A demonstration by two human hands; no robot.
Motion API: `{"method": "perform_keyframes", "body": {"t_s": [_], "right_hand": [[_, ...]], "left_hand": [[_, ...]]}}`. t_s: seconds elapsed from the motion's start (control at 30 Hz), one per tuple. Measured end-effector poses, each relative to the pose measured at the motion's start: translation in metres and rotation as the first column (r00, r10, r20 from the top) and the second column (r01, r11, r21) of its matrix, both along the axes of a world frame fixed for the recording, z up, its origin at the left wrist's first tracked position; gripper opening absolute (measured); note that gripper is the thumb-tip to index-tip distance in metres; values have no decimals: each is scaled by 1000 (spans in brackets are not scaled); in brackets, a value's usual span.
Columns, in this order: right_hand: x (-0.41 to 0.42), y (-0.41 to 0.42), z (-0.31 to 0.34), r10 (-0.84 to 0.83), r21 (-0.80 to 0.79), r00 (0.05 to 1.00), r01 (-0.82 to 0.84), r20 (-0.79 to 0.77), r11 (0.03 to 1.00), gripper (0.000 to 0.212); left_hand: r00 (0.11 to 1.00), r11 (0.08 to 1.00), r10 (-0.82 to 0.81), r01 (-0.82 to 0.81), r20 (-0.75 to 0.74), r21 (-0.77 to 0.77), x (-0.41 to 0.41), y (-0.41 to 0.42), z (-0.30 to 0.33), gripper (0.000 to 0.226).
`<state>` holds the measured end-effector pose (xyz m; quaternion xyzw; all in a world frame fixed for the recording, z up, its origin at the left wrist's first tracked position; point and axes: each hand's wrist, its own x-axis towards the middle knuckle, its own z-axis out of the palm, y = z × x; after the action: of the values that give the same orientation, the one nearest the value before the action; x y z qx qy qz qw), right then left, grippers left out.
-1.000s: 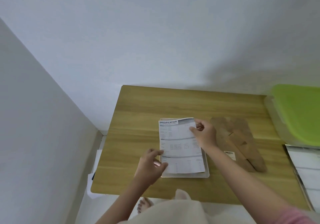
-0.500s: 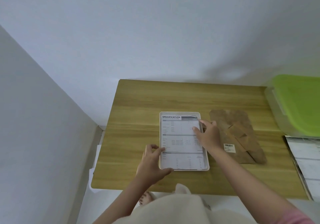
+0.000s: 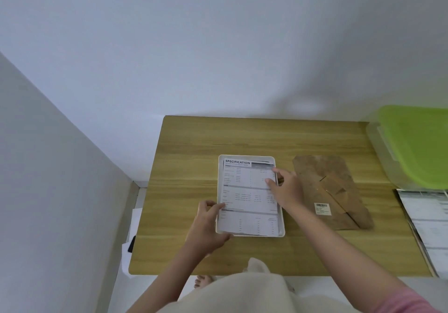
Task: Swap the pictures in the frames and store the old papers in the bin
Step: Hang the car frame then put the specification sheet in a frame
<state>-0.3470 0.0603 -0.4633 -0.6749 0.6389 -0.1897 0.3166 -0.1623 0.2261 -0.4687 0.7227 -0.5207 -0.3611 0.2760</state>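
A white picture frame (image 3: 246,157) lies flat in the middle of the wooden table (image 3: 194,143). A printed sheet headed "SPECIFICATION" (image 3: 247,191) lies inside it. My left hand (image 3: 206,225) grips the frame's lower left edge, thumb on the sheet's left margin. My right hand (image 3: 287,189) rests on the frame's right side, its fingers spread and pressing the sheet down. The frame's brown backing board (image 3: 322,174), with a barcode sticker and a folded stand, lies just right of my right hand. A clear bin with a green lid (image 3: 417,143) stands at the far right.
Another printed sheet in a frame (image 3: 429,218) lies at the table's right edge, below the bin. White walls close off the back and left. On the floor to the left lie white papers (image 3: 132,220) and a dark object (image 3: 131,240).
The sheet, held lifted and tilted above the frame a second ago, now lies flat inside it. Both hands have moved to the frame's edges and press it down.
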Motion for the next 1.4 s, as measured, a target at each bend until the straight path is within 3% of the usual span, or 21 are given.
{"method": "perform_keyframes", "body": {"t_s": [0.37, 0.6, 0.7, 0.83, 1.03, 1.17, 1.27, 1.4], "right_hand": [[8, -8, 2, 85, 21, 996, -85, -35, 996, 43], [-16, -9, 8, 167, 25, 979, -171, 113, 985, 40], [-38, -8, 15, 161, 2, 975, -164, 154, 987, 36], [-90, -11, 18, 103, -48, 974, -95, 203, 994, 30], [-182, -20, 17, 1, -98, 991, 12, 136, 995, 32], [-226, -23, 8, -96, 24, 992, 98, -78, 995, 47], [-240, -21, 7, -36, 113, 983, 57, -178, 992, 55], [-235, -14, 8, 52, 125, 989, -35, -137, 992, 54]], "left_hand": [[996, 994, 85, -84, -5, 64, -1, -1, 7, 79], [959, 946, 279, -284, 56, 153, -26, 0, 29, 99], [908, 903, 398, -412, 128, 117, -47, -3, 39, 94], [878, 883, 469, -470, 99, -13, -102, -19, 45, 78], [917, 915, 398, -396, 9, -71, -192, -51, 39, 60], [939, 939, 343, -344, 21, 30, -235, -66, 27, 61], [932, 925, 359, -363, 58, 111, -252, -74, 23, 61], [894, 878, 448, -444, 22, 176, -254, -87, 24, 57]]}}
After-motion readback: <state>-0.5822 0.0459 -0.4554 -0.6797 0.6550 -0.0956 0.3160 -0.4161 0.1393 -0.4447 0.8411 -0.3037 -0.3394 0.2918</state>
